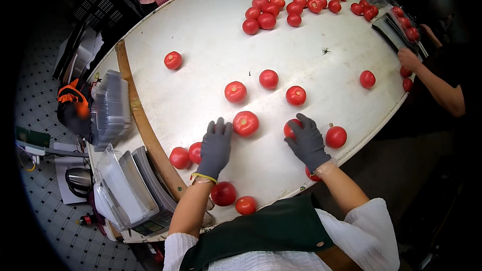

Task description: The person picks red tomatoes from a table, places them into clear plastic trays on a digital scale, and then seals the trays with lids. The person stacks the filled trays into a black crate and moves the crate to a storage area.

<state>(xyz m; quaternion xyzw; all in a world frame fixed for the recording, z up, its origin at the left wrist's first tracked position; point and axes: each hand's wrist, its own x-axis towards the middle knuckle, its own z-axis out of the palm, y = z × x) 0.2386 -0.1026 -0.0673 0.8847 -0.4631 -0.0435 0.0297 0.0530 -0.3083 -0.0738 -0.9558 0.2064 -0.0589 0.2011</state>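
Note:
My left hand [216,149], in a grey glove, has its fingers extended above the white table [211,37]. It holds nothing. Just right of its fingertips lies a large red tomato [246,123], and a tomato [195,153] is partly hidden behind its left side. My right hand [308,141], gloved alike, has its fingers and thumb around a tomato [291,129] that it partly covers. Another tomato [336,137] with a stem rests right of that hand; one more [312,174] shows under the wrist. Two tomatoes, one dark red [223,194], lie near my apron.
Several tomatoes [266,20] are grouped at the far side. A wooden strip [145,131] borders the left, beside stacked clear plastic containers [111,109] and a weighing scale [150,180]. At right, a co-worker's hand [408,59] is near another scale [391,32] and a filled tomato pack [406,24].

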